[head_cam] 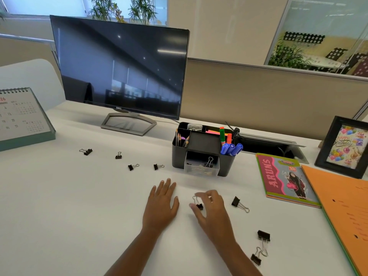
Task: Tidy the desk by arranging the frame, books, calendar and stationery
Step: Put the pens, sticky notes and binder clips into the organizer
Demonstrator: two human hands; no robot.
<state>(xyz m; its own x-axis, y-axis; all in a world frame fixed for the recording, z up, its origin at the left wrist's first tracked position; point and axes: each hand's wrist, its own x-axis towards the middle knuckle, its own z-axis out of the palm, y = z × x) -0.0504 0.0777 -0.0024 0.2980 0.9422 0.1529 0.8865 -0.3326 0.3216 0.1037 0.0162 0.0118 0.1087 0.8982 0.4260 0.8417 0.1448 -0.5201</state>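
My right hand (211, 212) pinches a small black binder clip (198, 204) between thumb and fingers, just above the white desk (79, 206). My left hand (162, 202) lies flat and open on the desk beside it. Several more black binder clips are scattered: one (240, 204) right of my right hand, two (261, 246) at the near right, others (132, 166) in a row to the left. A dark desk organiser (203, 150) holds pencils, markers and a clear drawer with clips. Books (286, 178), an orange folder (346, 208), a photo frame (346, 146) and a calendar (22, 116) stand around.
A Dell monitor (123, 66) on its stand occupies the back of the desk. A beige partition (268, 92) runs behind, with an open cable slot (268, 145) by the organiser. A white chair back (29, 76) shows at the far left.
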